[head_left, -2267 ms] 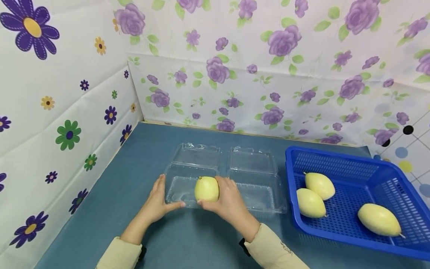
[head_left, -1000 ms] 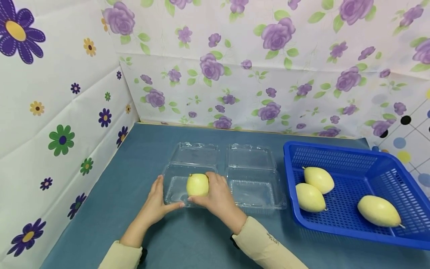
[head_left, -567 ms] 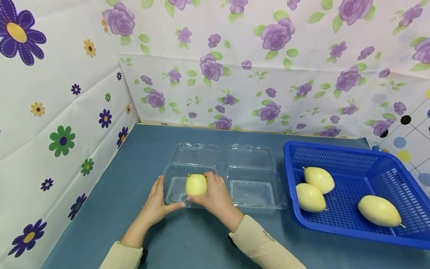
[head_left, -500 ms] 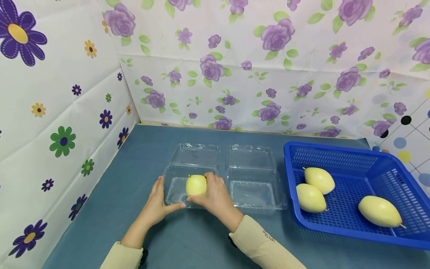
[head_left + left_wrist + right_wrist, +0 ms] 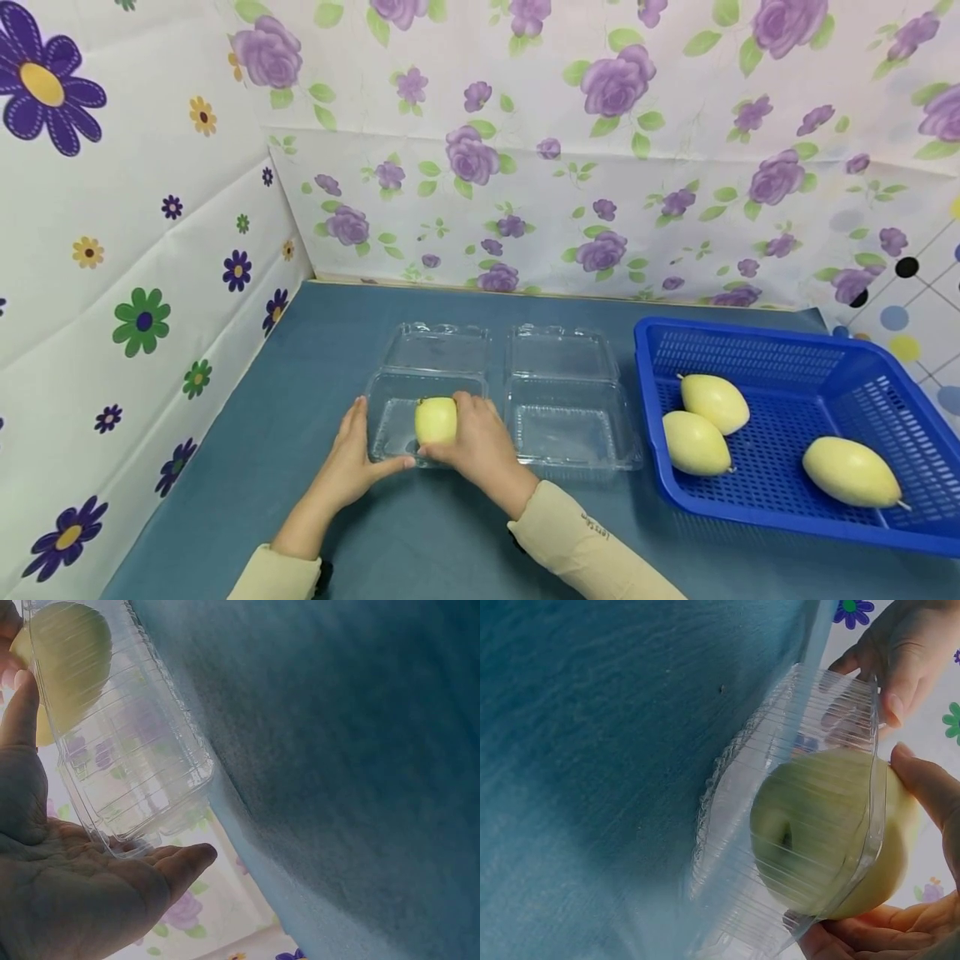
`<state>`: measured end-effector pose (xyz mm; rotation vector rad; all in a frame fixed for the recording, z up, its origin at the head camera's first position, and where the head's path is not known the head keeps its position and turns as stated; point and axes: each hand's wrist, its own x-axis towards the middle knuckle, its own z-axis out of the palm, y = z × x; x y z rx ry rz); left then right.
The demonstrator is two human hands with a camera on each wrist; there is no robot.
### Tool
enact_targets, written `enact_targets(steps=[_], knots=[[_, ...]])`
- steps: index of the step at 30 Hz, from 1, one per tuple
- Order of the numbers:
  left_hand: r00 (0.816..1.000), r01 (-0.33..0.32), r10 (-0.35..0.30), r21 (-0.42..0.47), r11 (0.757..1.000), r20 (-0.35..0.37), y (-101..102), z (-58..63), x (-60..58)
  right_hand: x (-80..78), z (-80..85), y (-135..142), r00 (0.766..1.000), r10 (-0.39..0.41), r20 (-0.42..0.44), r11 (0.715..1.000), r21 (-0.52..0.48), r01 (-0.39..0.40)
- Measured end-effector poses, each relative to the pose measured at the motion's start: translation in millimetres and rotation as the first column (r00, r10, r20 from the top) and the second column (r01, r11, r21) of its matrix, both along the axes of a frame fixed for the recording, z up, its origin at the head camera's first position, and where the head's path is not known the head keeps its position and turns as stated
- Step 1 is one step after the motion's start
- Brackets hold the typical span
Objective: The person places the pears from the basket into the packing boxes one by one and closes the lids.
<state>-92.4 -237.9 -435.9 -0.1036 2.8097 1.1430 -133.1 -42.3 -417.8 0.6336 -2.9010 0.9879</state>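
In the head view my right hand (image 5: 483,442) grips a pale yellow melon (image 5: 435,419) from its right side, thumb in front and fingers behind. The melon is inside the front half of the left clear plastic clamshell box (image 5: 388,429). Through the clear wall in the right wrist view, the melon (image 5: 810,825) shows low in the box, part of it above the rim. My left hand (image 5: 345,467) is spread at the box's left front corner, thumb along the front rim and fingers straight along the left side. The left wrist view shows the box's corner against the left palm (image 5: 90,877).
A second clamshell box (image 5: 566,425) stands just right of the first, lid folded back. Further right is a blue plastic basket (image 5: 765,521) holding three melons (image 5: 851,472). Flower-printed sheets (image 5: 555,192) rise behind and left of the blue-green table (image 5: 442,542).
My right hand has carried the melon slightly left and settled it lower in the left box. My left hand has stayed at the box's corner. The head view has shifted a little.
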Motion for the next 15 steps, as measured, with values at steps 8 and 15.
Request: enact_targets(steps=[8, 15], knots=[[1.000, -0.002, 0.002, 0.001, 1.000, 0.005, 1.3, 0.3, 0.0, 1.3, -3.0, -2.2, 0.996, 0.016, -0.087, 0.997, 0.083, -0.008], [1.000, -0.002, 0.002, -0.006, 1.000, 0.006, 1.2, -0.6, -0.9, 0.5, -5.8, -2.9, 0.992, 0.008, -0.127, 0.992, 0.129, 0.009]])
